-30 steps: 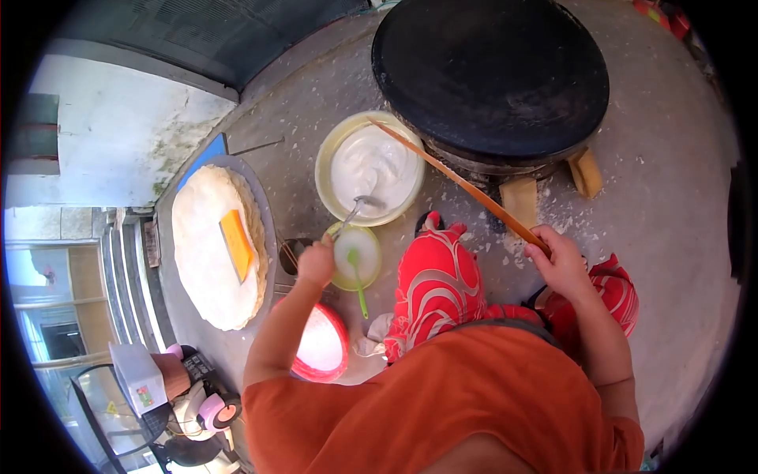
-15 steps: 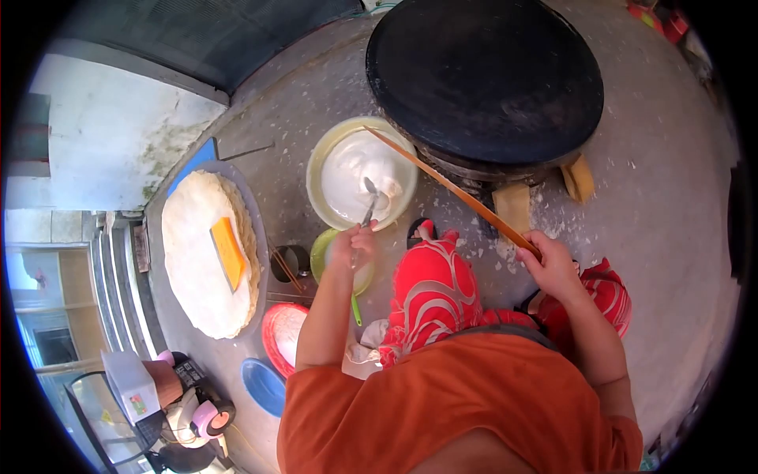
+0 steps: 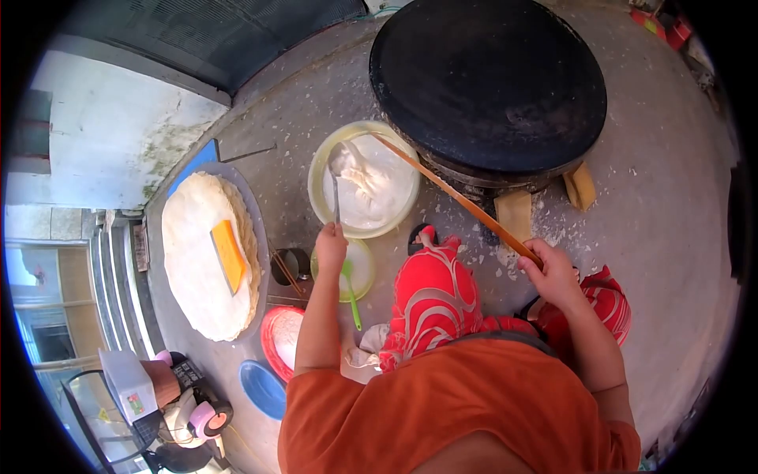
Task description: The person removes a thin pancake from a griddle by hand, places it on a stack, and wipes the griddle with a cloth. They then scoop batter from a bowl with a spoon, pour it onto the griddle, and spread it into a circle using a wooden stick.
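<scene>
My left hand (image 3: 332, 246) is closed round the handle of a metal spoon (image 3: 336, 193), whose head is sunk in the white batter (image 3: 383, 197) near the left side of a pale yellow basin (image 3: 316, 207). A ridge of thick batter stands up beside the spoon. My right hand (image 3: 550, 272) grips the lower end of a long, flat wooden stick (image 3: 466, 201). Its far tip rests at the upper part of the basin, over the rim. Beyond the basin is a large round black griddle (image 3: 485, 83).
At left, a stack of thin flatbreads (image 3: 197, 268) carries a yellow scraper (image 3: 229, 257). Near my left arm are a green bowl (image 3: 365, 294) with a green-handled utensil (image 3: 353, 304), a dark pot (image 3: 298, 257), a red basin (image 3: 268, 332) and a blue basin (image 3: 264, 387).
My left hand and the spoon have moved left, the spoon's head from the middle of the batter to its left side. The wooden stick has stayed nearly in place.
</scene>
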`<control>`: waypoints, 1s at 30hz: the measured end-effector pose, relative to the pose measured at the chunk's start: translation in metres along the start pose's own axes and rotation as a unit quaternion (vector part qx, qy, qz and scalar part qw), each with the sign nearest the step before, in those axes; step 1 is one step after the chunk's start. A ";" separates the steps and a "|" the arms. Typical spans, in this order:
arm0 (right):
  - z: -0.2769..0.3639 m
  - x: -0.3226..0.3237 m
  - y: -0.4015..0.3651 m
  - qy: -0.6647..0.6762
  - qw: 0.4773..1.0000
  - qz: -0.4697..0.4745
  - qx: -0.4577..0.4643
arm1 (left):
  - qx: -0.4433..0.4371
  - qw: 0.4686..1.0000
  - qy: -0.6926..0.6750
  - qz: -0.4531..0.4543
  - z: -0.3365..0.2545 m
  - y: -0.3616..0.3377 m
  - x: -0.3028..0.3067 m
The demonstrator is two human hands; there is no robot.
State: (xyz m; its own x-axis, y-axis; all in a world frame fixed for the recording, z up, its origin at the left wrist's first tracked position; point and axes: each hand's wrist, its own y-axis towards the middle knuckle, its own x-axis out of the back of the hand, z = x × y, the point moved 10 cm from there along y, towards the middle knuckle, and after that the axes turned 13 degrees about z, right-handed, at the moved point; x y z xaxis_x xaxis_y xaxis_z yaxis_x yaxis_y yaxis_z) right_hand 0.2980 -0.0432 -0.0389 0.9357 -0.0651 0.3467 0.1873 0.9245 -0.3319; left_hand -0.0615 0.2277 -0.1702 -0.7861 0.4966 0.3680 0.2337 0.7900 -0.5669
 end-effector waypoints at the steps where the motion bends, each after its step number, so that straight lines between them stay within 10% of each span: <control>1: 0.000 0.000 0.000 0.000 1.000 0.001 -0.001 | -0.042 0.982 0.183 -0.030 -0.007 -0.001 -0.002; 7: -0.001 -0.001 -0.001 0.009 1.000 0.009 -0.013 | 0.075 0.872 0.482 0.036 0.011 -0.004 -0.027; 13: -0.002 0.003 -0.006 -0.004 1.000 -0.002 -0.018 | 0.084 0.905 0.416 -0.030 -0.061 0.042 -0.021; 20: -0.007 0.000 -0.008 0.042 0.999 0.001 -0.034 | 0.047 0.899 0.432 0.063 0.054 0.042 -0.026; 26: -0.015 -0.001 -0.008 0.017 0.999 0.016 -0.049 | 0.088 0.915 0.388 -0.064 -0.055 0.054 -0.013; 30: -0.004 0.003 -0.010 -0.024 0.999 0.013 -0.026 | -0.004 0.894 0.448 0.034 0.006 0.049 -0.067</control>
State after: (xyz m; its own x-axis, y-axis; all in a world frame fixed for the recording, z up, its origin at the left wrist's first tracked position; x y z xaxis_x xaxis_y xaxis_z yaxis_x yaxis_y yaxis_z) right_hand 0.2997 -0.0542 -0.0383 0.9250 -0.0214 0.3793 0.1792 0.9050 -0.3859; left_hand -0.0010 0.2311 -0.2268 0.0020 0.6296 0.7769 0.2708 0.7475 -0.6065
